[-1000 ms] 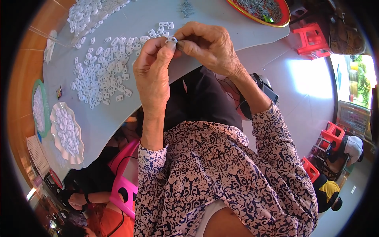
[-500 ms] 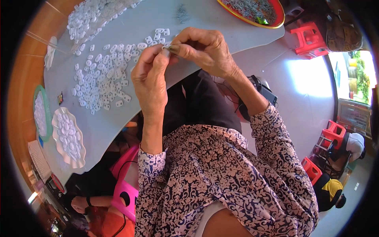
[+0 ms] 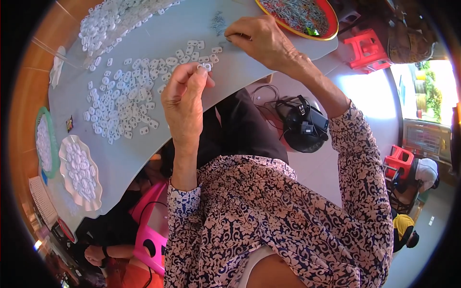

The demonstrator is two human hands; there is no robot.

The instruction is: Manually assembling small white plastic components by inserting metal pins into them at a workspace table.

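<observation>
My left hand (image 3: 186, 108) pinches a small white plastic piece with holes (image 3: 206, 66) between thumb and fingers, over the table's near edge. Further right and farther away, my right hand (image 3: 269, 43) has its thumb and fingertips together just above the tabletop. Whatever may be between those fingertips is too small to make out. Right beside them lies a little scatter of thin grey screws (image 3: 218, 21). Many loose white plastic pieces (image 3: 127, 96), some oval and some squarish, spread over the grey table (image 3: 120, 168) left of my hands.
A red tray with a yellow rim (image 3: 334, 30) holds many screws at the far right. A heap of white pieces (image 3: 103, 24) lies far left. Nearer left are a scalloped dish (image 3: 97, 198) and green basket (image 3: 56, 149) of white parts. A person's arm (image 3: 120, 251) shows lower left.
My right hand has left the left hand and moved right and away to the small screws. The left hand has dropped slightly nearer, still pinching the white piece.
</observation>
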